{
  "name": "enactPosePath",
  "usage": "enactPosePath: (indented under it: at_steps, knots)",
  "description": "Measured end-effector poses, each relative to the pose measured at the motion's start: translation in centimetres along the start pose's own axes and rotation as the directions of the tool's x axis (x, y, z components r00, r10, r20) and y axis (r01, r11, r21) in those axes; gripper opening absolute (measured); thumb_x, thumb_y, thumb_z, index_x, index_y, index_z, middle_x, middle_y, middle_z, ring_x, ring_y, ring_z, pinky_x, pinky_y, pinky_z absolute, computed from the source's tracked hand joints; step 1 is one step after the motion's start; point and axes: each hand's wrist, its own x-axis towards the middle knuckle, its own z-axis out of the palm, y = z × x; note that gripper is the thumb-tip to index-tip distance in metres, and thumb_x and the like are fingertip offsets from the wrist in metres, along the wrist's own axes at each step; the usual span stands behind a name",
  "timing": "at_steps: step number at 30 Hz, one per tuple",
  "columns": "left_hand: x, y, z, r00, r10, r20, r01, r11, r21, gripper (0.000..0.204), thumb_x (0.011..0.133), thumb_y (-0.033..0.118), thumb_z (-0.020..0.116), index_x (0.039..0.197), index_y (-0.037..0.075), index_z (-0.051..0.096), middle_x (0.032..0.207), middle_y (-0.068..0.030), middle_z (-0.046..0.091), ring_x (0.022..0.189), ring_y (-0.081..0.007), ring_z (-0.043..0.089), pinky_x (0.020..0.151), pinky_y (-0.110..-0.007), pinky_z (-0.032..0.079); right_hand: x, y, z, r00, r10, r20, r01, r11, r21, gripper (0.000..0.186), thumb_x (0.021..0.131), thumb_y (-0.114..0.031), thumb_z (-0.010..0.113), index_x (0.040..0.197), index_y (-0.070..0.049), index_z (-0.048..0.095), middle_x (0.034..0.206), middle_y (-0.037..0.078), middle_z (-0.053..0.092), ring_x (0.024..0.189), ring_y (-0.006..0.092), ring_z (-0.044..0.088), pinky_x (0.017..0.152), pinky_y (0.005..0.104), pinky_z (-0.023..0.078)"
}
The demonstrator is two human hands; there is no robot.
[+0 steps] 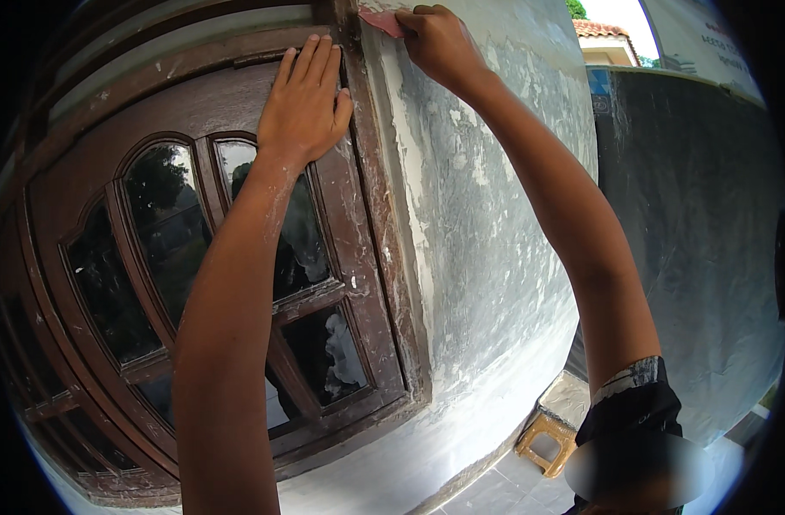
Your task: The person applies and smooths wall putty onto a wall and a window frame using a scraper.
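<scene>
My left hand [305, 107] lies flat, fingers stretched out, on the top corner of a brown wooden window [238, 99] with several glass panes. Higher up and to the right, my right hand [444, 49] is closed around a flat pink scraper [382, 21]. The scraper's blade reaches left to the wall beside the window frame [377, 197], near its upper corner. Patchy grey plaster with white smears covers the wall [495, 215]. A pale strip of filler [409, 172] runs down the wall along the frame. White marks dot the wood.
Low at the right, a yellowish-brown stool [547, 445] stands on grey floor tiles [495, 493] by the wall's foot, with a whitish-topped tray or board [564, 397] on it. A large dark sheet or panel [693, 215] fills the right side. A tiled roof [600, 30] shows beyond.
</scene>
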Motion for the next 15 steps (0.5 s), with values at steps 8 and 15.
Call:
enactPosePath:
  at_steps: [8,15]
  knots:
    - [0.1,0.4,0.2,1.000,-0.003,-0.005,0.003,1.000,0.007,0.057,0.098,0.026,0.044,0.146,-0.005,0.042,0.155,-0.0183,0.040,0.148,-0.0288,0.031,0.123,-0.045,0.021,-5.9,-4.3,-1.9,0.988,0.145,0.046,-0.148,0.986,0.073,0.013,0.075,0.000,0.064,0.087,-0.003,0.067,0.088,0.014,0.067,0.089,0.0361,0.063,0.082,0.0447,0.053]
    - [0.2,0.4,0.3,1.000,0.003,-0.013,-0.003,1.000,0.000,0.057,0.098,0.026,0.045,0.146,-0.005,0.042,0.155,-0.0184,0.039,0.148,-0.0295,0.031,0.124,-0.045,0.021,-2.3,-1.3,-2.3,0.965,0.239,-0.105,-0.215,0.956,0.201,0.035,0.077,-0.003,0.066,0.111,-0.005,0.074,0.087,0.019,0.070,0.078,0.0329,0.071,0.073,0.0376,0.055]
